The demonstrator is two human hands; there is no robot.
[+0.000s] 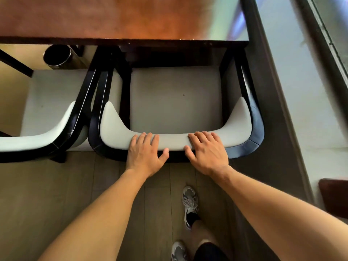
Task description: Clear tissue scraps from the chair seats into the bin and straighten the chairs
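Observation:
A black-framed chair with a pale grey seat (175,98) stands in front of me, its front tucked under the brown table (113,17). My left hand (145,153) and my right hand (207,153) both grip the top of its padded backrest (116,132), fingers over the cushion and thumbs behind. I see no tissue on this seat, only a small dark speck. A second matching chair (49,102) stands to the left, angled, its seat bare where visible. A dark round bin (57,56) sits on the floor under the table edge at the upper left.
A wall and a window frame (282,91) run close along the right side of the chair. My legs and grey sneakers (190,202) stand on the wood-plank floor behind it. A dark brown object (333,196) shows at the right edge.

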